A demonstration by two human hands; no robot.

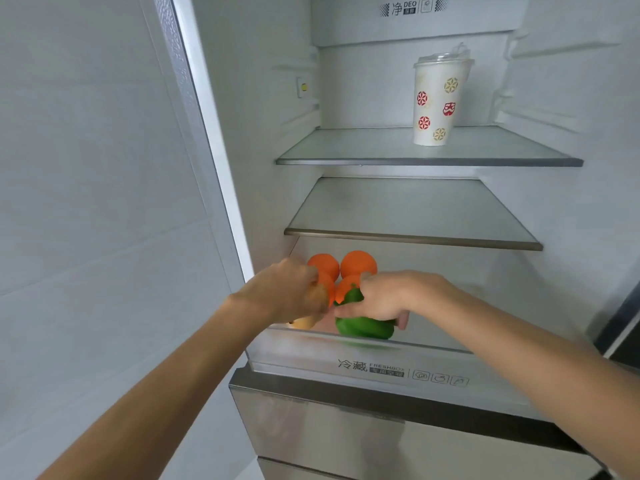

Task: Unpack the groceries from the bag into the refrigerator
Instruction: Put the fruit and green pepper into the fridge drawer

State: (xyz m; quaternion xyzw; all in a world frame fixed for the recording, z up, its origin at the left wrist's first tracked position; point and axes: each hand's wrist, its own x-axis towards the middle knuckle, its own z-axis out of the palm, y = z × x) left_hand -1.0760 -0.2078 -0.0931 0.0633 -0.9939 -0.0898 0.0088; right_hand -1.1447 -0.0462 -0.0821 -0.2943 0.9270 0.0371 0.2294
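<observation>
Clear plastic forms the crisper drawer (346, 362) at the bottom of the open refrigerator (588, 202), and we use it as our landmark. Inside it lie several oranges (358, 264) toward the back left, a green pepper (363, 327) just in front of them, and a pale yellowish item (304, 322) at the front left, too hidden to name. Two glass shelves above the drawer, a lidded paper cup (438, 102) stands upright. Our left hand (294, 292) reaches into the drawer, curled among the oranges; whether it grips anything we cannot tell. Our right hand (388, 299) lies over the pepper, fingers closed around it.
</observation>
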